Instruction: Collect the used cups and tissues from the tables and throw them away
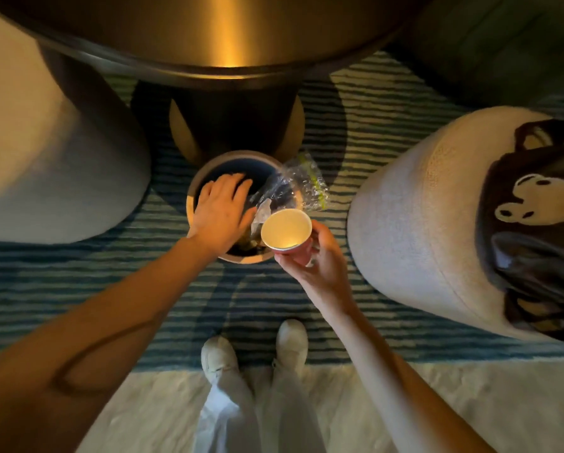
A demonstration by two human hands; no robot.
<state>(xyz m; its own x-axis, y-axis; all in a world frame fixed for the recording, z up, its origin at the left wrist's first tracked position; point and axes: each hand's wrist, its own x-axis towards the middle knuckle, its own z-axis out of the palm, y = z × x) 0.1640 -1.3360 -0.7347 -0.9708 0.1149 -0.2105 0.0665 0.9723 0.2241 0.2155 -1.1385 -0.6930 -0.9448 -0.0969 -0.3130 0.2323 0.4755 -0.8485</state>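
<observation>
Over bin (pixel 194 194): right hand (pixel 320 266) grips cup (pixel 286 229); left hand (pixel 223 212) spread flat, empty.

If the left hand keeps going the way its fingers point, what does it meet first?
Probably the dark inside of the round waste bin: the left hand hovers flat over its mouth, fingers toward the far rim. Depth is unclear.

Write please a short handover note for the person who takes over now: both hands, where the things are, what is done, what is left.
Left hand: open, palm down over the bin.
Right hand: holds the paper cup, mouth facing up, at the bin's near right rim.
Crumpled plastic wrap hangs over the bin's right edge.
Done: cup brought to the bin.
Left: drop the cup in, push the wrap inside.
</observation>
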